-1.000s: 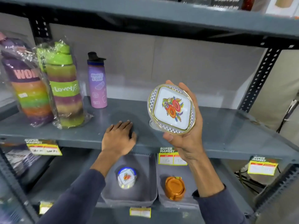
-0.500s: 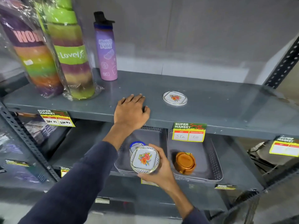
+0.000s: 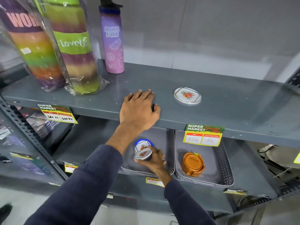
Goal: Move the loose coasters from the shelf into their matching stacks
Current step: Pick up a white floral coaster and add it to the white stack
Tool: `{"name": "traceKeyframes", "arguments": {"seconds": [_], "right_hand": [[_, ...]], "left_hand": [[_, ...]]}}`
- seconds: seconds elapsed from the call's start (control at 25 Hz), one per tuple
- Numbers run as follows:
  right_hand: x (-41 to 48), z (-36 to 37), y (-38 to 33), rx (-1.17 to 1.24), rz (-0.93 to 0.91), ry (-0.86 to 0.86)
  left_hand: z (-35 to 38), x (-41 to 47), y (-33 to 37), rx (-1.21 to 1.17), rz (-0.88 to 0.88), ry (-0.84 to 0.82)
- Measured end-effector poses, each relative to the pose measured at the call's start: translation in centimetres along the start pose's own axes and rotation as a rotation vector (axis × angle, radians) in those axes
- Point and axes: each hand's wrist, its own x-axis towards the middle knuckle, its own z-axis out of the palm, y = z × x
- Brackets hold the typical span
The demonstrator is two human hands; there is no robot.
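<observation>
My right hand (image 3: 154,163) grips a white floral coaster (image 3: 143,154), tilted, just over the stack of white floral coasters with a blue rim (image 3: 143,144) in the left grey tray (image 3: 168,163) on the lower shelf. Whether the held coaster touches the stack I cannot tell. A second white floral coaster (image 3: 187,95) lies flat and loose on the upper shelf (image 3: 227,101). My left hand (image 3: 139,109) rests palm down on that shelf's front edge, holding nothing. An orange coaster stack (image 3: 193,164) sits in the right grey tray (image 3: 227,177).
Two rainbow bottles in plastic wrap (image 3: 53,46) and a purple bottle (image 3: 112,41) stand at the upper shelf's back left. Yellow price tags (image 3: 203,134) hang on the shelf edges. A slotted upright (image 3: 30,137) runs down the left side.
My right hand has carried the floral coaster down from in front of the upper shelf into the left tray, over the floral stack. The left hand has stayed on the shelf edge.
</observation>
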Motion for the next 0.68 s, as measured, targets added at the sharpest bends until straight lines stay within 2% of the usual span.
{"name": "traceKeyframes", "arguments": {"seconds": [0.12, 0.28, 0.52, 0.68], "right_hand": [[0.7, 0.1, -0.2, -0.062, 0.007, -0.011], [1.1, 0.1, -0.9, -0.284, -0.021, -0.013], [2.0, 0.2, -1.2, -0.459, -0.162, 0.036], [2.8, -0.2, -1.1, -0.499, -0.27, -0.018]], "left_hand": [[0.0, 0.0, 0.1, 0.002, 0.003, 0.008], [-0.1, 0.0, 0.0, 0.004, 0.003, 0.005], [0.0, 0.1, 0.0, 0.008, 0.003, -0.005], [0.1, 0.1, 0.0, 0.015, 0.0, 0.008]]}}
